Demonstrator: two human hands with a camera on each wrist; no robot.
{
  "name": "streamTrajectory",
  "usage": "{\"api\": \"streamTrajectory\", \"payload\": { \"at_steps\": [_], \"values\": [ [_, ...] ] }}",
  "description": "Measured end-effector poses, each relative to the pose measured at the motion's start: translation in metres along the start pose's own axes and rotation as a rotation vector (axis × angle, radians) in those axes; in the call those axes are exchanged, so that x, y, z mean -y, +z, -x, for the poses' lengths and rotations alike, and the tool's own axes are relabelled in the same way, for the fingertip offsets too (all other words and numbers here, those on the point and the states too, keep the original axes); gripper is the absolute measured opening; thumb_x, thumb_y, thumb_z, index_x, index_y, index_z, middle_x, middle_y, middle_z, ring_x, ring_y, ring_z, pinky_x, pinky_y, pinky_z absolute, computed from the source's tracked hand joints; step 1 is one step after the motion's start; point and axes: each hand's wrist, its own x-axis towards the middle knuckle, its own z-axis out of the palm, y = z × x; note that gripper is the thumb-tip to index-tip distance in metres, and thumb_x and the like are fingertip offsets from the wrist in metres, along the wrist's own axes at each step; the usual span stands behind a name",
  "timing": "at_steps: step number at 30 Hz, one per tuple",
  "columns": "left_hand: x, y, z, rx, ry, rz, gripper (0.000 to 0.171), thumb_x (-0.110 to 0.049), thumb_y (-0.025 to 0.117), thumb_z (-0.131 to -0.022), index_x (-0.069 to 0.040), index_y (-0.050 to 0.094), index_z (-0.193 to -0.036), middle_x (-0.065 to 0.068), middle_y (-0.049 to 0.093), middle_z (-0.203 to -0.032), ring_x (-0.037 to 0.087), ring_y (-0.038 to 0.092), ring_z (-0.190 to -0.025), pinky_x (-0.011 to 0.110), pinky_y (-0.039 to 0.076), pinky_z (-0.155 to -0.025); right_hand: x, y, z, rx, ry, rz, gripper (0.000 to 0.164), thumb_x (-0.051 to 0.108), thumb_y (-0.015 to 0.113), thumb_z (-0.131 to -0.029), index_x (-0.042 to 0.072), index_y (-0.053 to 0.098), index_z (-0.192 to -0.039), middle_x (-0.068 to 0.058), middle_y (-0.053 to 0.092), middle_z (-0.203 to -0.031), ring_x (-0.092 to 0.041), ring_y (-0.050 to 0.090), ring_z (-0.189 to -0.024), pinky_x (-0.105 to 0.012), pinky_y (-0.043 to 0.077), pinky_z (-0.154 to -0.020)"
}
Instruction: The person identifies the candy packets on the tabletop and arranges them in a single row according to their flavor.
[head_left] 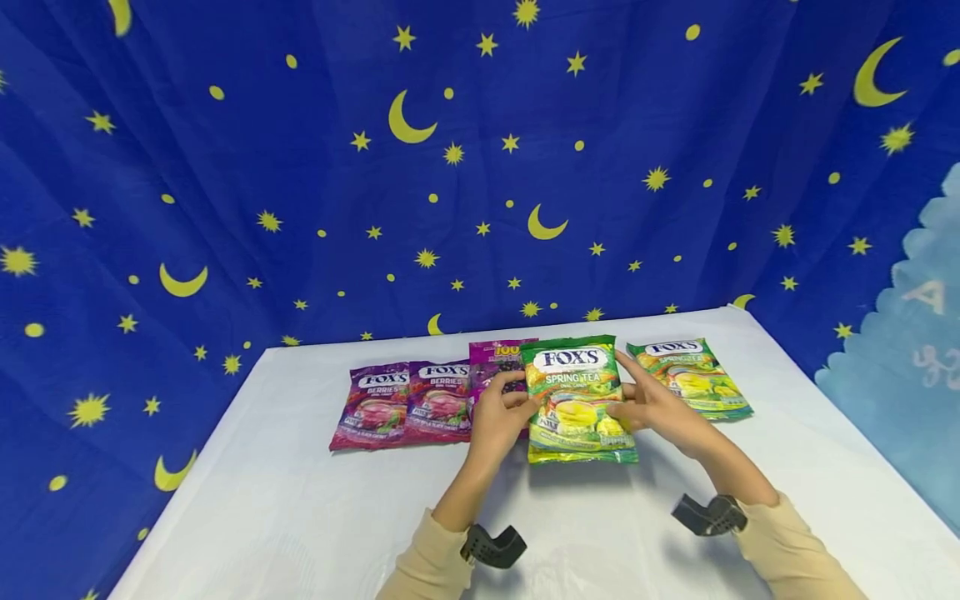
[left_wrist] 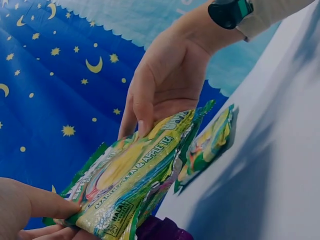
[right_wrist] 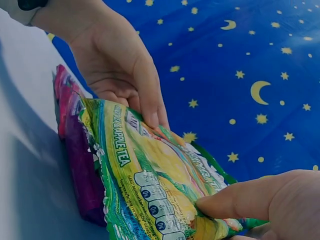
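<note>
Head view. Person at the near side of a white tabletop (head_left: 300,533), both hands on one green-and-yellow FOX'S Spring Tea bag (head_left: 577,400). Bag at mid-table, printed front toward the person, its shadow falling on the cloth-white surface below. Left hand (head_left: 498,412) pinches the left edge, right hand (head_left: 660,408) the right; thumbs in front, other fingers going behind. Directly behind the held bag, partly covered: a purple packet (head_left: 491,358), "100" legible near its top. To its left, two FOX'S Berries bags (head_left: 372,408) lie side by side; whether their edges overlap I can't tell. Off to the right, beyond the right hand, a second Spring Tea bag (head_left: 701,383) lies flat, turned slightly askew. Dark blue star-and-moon cloth (head_left: 480,167) along the far side, paler blue backdrop (head_left: 900,375) at far right. Beige sleeves (head_left: 795,558), a black mount at each wrist.

Left wrist view. Held bag tilted, "Mango Tea & Apple Tea" readable along its lower front. Left thumb presses the front, fingers underneath. The second Spring Tea bag rests apart, on the tabletop.

Right wrist view. Right thumb flat on the printed front, near a strip of small nutrition badges. Purple and pink packaging shows beyond the bag's lower edge.
</note>
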Motion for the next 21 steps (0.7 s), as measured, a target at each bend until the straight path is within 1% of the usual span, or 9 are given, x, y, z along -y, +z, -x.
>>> {"api": "streamTrajectory", "payload": {
  "at_steps": [2, 4, 7, 9, 11, 12, 15, 18, 21],
  "values": [
    [-0.0001, -0.0008, 0.0001, 0.001, 0.011, -0.001, 0.045, -0.007, 0.072, -0.086, -0.003, 0.056, -0.128, 0.013, 0.071, -0.097, 0.022, 0.068, -0.085, 0.03, 0.058, -0.067, 0.0005, 0.0003, -0.0007, -0.006, 0.014, -0.004, 0.094, 0.014, 0.063, -0.093, 0.016, -0.009, -0.155, -0.008, 0.056, -0.09, -0.017, 0.056, -0.076, -0.038, 0.052, -0.075],
    [0.0007, -0.0008, 0.0, 0.005, 0.02, 0.013, 0.045, -0.007, 0.072, -0.086, -0.003, 0.056, -0.128, 0.014, 0.071, -0.097, 0.023, 0.068, -0.085, 0.031, 0.058, -0.068, 0.001, 0.0006, -0.001, -0.016, 0.031, -0.005, 0.094, 0.014, 0.063, -0.093, 0.014, -0.007, -0.155, -0.009, 0.055, -0.09, -0.016, 0.055, -0.074, -0.037, 0.051, -0.074],
    [0.002, -0.0003, -0.0003, 0.008, 0.031, 0.03, 0.045, -0.007, 0.072, -0.086, -0.003, 0.056, -0.128, 0.014, 0.071, -0.098, 0.023, 0.068, -0.086, 0.031, 0.058, -0.068, 0.001, 0.0006, -0.001, -0.035, 0.05, 0.01, 0.091, 0.017, 0.064, -0.092, 0.009, -0.002, -0.155, -0.01, 0.059, -0.098, -0.017, 0.058, -0.079, -0.038, 0.051, -0.077],
    [0.0033, 0.0001, -0.0006, 0.008, 0.031, 0.041, 0.045, -0.006, 0.072, -0.086, -0.003, 0.057, -0.128, 0.015, 0.071, -0.098, 0.024, 0.069, -0.085, 0.031, 0.058, -0.067, 0.0006, 0.0005, -0.001, -0.039, 0.061, 0.013, 0.088, 0.018, 0.064, -0.093, 0.005, 0.003, -0.154, -0.014, 0.06, -0.106, -0.019, 0.061, -0.085, -0.039, 0.051, -0.079],
    [0.0038, 0.0008, -0.0007, 0.008, 0.031, 0.05, 0.045, -0.006, 0.073, -0.085, -0.004, 0.057, -0.128, 0.015, 0.071, -0.097, 0.024, 0.069, -0.083, 0.031, 0.058, -0.066, 0.0, 0.0002, -0.0011, -0.044, 0.066, 0.016, 0.084, 0.019, 0.064, -0.093, 0.002, 0.008, -0.153, -0.018, 0.061, -0.118, -0.023, 0.063, -0.095, -0.04, 0.052, -0.082],
    [0.004, 0.0009, -0.0004, 0.009, 0.033, 0.055, 0.045, -0.005, 0.073, -0.085, -0.003, 0.057, -0.128, 0.016, 0.071, -0.097, 0.024, 0.069, -0.082, 0.031, 0.059, -0.066, -0.0002, 0.0002, -0.0014, -0.049, 0.072, 0.015, 0.082, 0.019, 0.064, -0.093, 0.002, 0.01, -0.152, -0.019, 0.06, -0.119, -0.023, 0.064, -0.096, -0.04, 0.052, -0.082],
    [0.0029, 0.0011, 0.0004, 0.012, 0.029, 0.07, 0.045, -0.004, 0.073, -0.084, -0.004, 0.058, -0.127, 0.016, 0.071, -0.096, 0.024, 0.07, -0.08, 0.031, 0.059, -0.065, 0.0001, 0.0007, -0.0019, -0.058, 0.076, -0.003, 0.078, 0.017, 0.065, -0.092, 0.001, 0.015, -0.15, -0.02, 0.06, -0.119, -0.021, 0.063, -0.088, -0.037, 0.052, -0.078],
    [0.0015, 0.0005, 0.0011, 0.016, 0.038, 0.072, 0.045, -0.004, 0.074, -0.084, -0.005, 0.059, -0.126, 0.015, 0.071, -0.095, 0.024, 0.07, -0.081, 0.031, 0.059, -0.066, 0.002, 0.0012, -0.0025, -0.08, 0.09, -0.003, 0.076, 0.017, 0.065, -0.091, -0.001, 0.019, -0.149, -0.022, 0.059, -0.121, -0.02, 0.063, -0.088, -0.036, 0.052, -0.076],
    [0.0015, 0.0005, 0.0013, 0.022, 0.049, 0.062, 0.044, -0.005, 0.074, -0.085, -0.007, 0.06, -0.126, 0.014, 0.072, -0.095, 0.024, 0.07, -0.082, 0.031, 0.059, -0.066, 0.0027, 0.001, -0.0018, -0.094, 0.098, -0.001, 0.075, 0.017, 0.066, -0.091, -0.001, 0.021, -0.148, -0.024, 0.056, -0.127, -0.023, 0.064, -0.095, -0.036, 0.053, -0.079]
  ]
}}
